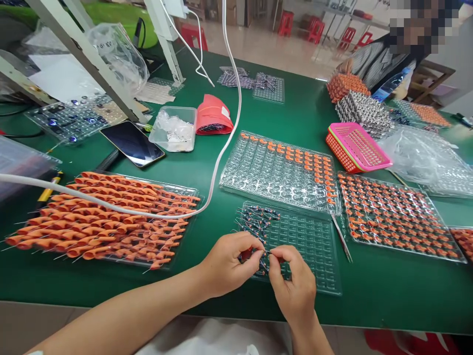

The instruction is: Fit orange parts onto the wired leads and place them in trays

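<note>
My left hand and my right hand meet over the near end of a clear plastic grid tray. Both pinch a small dark component with thin wire leads between thumb and fingertips. Several of the same dark parts sit in the tray's far-left cells. Left of my hands lies a tray piled with orange sleeved wire parts. Beyond the grid tray is a larger clear tray partly filled with small orange parts along its far and right sides.
A white cable loops across the green table. A full tray of orange parts lies at right, behind it a pink basket. A phone, clear tub and red pouch sit mid-table. Another person sits far right.
</note>
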A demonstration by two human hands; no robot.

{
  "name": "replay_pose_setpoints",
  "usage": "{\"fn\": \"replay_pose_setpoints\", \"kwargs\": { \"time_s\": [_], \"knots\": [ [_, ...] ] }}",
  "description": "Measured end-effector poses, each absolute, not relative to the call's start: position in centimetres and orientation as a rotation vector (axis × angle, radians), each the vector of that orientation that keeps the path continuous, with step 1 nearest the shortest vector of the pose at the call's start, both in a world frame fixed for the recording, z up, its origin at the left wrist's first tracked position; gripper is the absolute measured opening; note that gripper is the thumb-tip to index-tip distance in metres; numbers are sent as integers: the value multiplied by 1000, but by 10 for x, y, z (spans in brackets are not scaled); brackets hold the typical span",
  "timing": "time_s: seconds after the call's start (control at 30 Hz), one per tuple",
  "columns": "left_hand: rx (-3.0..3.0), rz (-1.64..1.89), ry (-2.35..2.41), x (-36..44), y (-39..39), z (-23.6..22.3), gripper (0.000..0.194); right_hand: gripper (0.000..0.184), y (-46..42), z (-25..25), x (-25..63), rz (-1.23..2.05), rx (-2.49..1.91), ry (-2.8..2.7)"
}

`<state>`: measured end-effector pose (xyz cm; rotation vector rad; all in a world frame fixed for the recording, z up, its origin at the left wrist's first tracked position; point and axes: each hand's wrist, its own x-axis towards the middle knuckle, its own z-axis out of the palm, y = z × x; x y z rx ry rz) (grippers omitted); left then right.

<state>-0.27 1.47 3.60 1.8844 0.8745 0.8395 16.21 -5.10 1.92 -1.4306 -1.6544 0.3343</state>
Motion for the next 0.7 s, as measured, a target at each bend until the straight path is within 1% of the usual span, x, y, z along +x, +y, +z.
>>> {"fn": "replay_pose_setpoints", "kwargs": {
  "time_s": [0.3,0.5,0.7],
  "knots": [
    [1930,803,910,-4,16,37,14,8,-54,21,164,419,-1517,-1581],
    [1952,826,903,-4,17,38,14,9,-53,24,166,514,-1552,-1495],
    [1918,827,927,-4,18,37,14,11,-55,23,170,493,-1621,-1434]
  ]
}}
